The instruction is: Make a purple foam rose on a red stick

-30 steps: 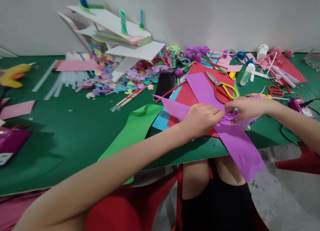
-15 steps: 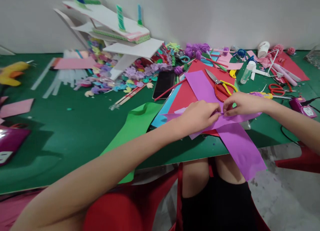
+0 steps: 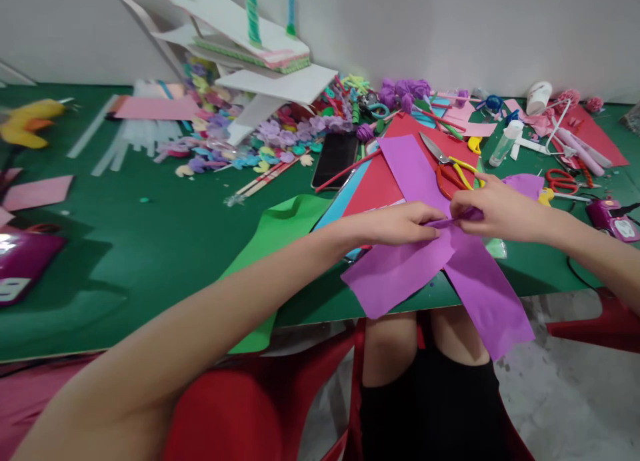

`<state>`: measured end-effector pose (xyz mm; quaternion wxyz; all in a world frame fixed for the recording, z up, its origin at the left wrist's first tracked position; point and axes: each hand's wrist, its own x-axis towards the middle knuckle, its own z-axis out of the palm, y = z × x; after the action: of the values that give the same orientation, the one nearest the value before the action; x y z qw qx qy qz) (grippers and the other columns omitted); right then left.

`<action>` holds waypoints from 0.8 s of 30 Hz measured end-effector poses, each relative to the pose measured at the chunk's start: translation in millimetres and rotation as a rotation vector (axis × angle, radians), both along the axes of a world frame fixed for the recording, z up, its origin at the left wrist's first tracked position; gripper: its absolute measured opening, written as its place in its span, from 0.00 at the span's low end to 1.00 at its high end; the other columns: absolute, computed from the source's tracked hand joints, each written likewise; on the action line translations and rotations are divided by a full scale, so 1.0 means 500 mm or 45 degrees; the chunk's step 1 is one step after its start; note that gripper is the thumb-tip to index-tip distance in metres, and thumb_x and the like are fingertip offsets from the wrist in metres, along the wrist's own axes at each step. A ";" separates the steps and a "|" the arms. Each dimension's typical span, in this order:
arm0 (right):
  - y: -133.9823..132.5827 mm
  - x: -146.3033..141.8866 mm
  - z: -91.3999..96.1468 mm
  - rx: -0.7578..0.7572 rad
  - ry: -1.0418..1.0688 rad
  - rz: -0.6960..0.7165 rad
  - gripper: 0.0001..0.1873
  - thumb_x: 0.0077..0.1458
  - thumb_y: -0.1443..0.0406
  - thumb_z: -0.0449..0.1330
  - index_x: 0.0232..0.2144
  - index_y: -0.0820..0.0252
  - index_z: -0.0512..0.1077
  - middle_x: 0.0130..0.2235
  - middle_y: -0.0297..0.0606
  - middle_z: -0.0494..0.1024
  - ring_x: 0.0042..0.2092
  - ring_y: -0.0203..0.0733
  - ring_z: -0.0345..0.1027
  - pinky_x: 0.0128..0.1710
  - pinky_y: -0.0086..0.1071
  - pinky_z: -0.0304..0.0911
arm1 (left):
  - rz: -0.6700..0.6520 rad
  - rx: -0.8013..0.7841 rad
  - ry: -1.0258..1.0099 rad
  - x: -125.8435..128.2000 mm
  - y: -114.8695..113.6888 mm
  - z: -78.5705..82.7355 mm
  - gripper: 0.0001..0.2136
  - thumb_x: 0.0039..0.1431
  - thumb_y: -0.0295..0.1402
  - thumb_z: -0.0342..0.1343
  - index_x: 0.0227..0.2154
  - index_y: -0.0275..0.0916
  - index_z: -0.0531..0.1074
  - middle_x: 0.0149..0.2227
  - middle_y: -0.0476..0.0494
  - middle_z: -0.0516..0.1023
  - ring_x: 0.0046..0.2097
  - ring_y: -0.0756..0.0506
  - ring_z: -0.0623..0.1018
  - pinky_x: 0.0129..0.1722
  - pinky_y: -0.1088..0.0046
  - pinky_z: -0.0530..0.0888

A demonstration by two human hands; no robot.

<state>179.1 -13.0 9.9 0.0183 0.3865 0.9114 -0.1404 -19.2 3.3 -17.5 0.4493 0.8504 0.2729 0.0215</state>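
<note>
A purple strip of crepe paper (image 3: 395,279) is pinched between both my hands over the table's front edge. My left hand (image 3: 407,223) closes thumb and fingers on its gathered middle from the left. Close against it, my right hand (image 3: 487,208) pinches the same folds from the right. Beneath them a longer purple paper strip (image 3: 490,298) runs diagonally and hangs over the edge. Scissors (image 3: 445,164) with red and yellow handles lie just beyond my right hand, on a red paper sheet (image 3: 373,178). My fingers hide the exact fold.
Green paper (image 3: 285,238) droops over the table edge at left. A phone (image 3: 336,160), a glue bottle (image 3: 506,143) and red scissors (image 3: 565,180) lie around. Behind stand a white board structure (image 3: 280,88) and colourful fuzzy flowers (image 3: 270,134). Yellow glue gun (image 3: 30,124) is far left.
The pinched purple strip has turned; its left end now hangs down toward me, and its right end lifts behind my right hand. The view has shifted slightly.
</note>
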 end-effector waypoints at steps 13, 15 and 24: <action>-0.029 0.010 -0.002 0.300 -0.035 0.182 0.16 0.59 0.63 0.46 0.33 0.50 0.74 0.28 0.33 0.74 0.36 0.42 0.65 0.58 0.58 0.42 | 0.001 -0.179 -0.104 -0.028 -0.011 -0.024 0.17 0.59 0.33 0.48 0.50 0.39 0.69 0.48 0.44 0.76 0.43 0.50 0.76 0.38 0.79 0.71; -0.032 0.010 0.002 0.298 -0.083 0.243 0.18 0.61 0.64 0.43 0.34 0.49 0.74 0.29 0.34 0.73 0.36 0.41 0.65 0.58 0.57 0.42 | 0.028 -0.187 -0.081 -0.026 -0.018 -0.017 0.15 0.60 0.36 0.49 0.47 0.38 0.71 0.45 0.44 0.78 0.41 0.50 0.76 0.36 0.79 0.71; -0.029 0.021 0.004 0.084 -0.066 0.171 0.21 0.63 0.62 0.41 0.34 0.43 0.74 0.26 0.32 0.69 0.37 0.41 0.64 0.60 0.55 0.40 | 0.233 -0.518 -0.292 -0.009 -0.035 -0.021 0.10 0.61 0.35 0.46 0.32 0.36 0.69 0.29 0.48 0.74 0.28 0.54 0.70 0.25 0.80 0.65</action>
<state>189.5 -27.4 12.0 0.0386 0.3284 0.9386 -0.0985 -23.5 -14.4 -27.9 0.6354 0.7063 0.2948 0.1031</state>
